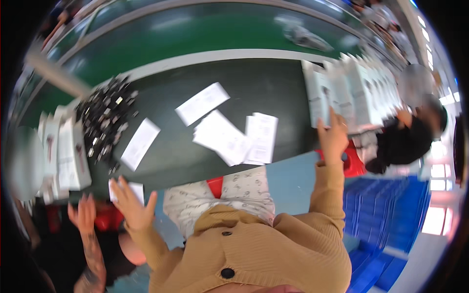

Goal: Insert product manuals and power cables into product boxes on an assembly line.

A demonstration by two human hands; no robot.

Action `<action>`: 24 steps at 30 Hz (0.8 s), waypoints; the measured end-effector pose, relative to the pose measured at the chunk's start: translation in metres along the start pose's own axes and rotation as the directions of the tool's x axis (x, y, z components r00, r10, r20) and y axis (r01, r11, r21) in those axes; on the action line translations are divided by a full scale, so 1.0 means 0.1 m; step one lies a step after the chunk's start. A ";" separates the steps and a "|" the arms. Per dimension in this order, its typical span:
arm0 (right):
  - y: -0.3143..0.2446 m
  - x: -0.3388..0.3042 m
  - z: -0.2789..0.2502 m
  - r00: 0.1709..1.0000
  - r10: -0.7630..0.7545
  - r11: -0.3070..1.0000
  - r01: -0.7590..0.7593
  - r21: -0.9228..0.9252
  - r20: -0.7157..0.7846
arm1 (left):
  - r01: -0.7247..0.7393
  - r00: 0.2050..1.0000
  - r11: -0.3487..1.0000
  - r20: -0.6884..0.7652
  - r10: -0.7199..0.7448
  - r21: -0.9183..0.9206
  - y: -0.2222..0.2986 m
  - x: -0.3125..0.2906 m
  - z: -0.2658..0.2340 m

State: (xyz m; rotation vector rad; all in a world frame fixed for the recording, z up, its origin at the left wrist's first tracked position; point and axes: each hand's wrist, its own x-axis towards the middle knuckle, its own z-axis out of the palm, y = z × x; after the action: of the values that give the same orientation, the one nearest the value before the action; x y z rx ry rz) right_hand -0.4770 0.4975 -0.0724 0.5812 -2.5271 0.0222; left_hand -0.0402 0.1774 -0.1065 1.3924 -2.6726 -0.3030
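Note:
My left hand [132,204] is open, its fingers spread at the table's near left edge. A white leaflet [137,190] lies just beyond and partly beneath its fingers. On the right, my right hand [334,136] reaches to the lower end of the nearest white box [316,93]. Its fingers are stretched and apart, and whether they press on the box I cannot tell. Between my hands, several printed white leaflets [222,138] overlap in the middle of the table. Another leaflet [202,103] lies farther back, and a single leaflet [140,144] rests toward the left.
A heap of small black parts with shiny ends [107,115] covers the table's [264,88] left side. More white boxes [73,156] stand at far left. A co-worker's hand [84,215] is beside my left one; another person [410,141] sits right. Blue crates [381,210] are stacked lower right.

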 end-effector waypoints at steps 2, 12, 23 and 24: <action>-0.04 0.02 -0.01 1.000 0.026 0.999 -0.026 0.028 0.006 | -0.054 0.998 0.998 0.041 0.056 -0.037 0.01 -0.04 -0.07; -0.02 -0.08 -0.21 0.993 0.042 0.998 -0.046 -0.038 -0.107 | -0.314 0.948 0.897 -0.147 0.281 -0.311 0.04 0.09 -0.03; -1.30 -0.51 -1.25 0.646 -0.698 0.105 -0.336 0.936 0.310 | -0.279 0.845 0.245 -0.116 0.522 -0.928 1.57 -0.03 -0.42; -1.33 -0.59 -1.20 0.617 -0.734 0.072 -0.344 0.936 0.284 | -0.199 0.869 0.181 -0.088 0.487 -0.963 1.64 -0.05 -0.34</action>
State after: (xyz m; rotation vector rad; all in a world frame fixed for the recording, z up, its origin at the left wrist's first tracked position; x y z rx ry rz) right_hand -0.3172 0.4163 -0.0132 1.9275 -2.6620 2.0542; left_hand -0.1616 0.2694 -0.0357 0.2846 -1.9742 -1.7730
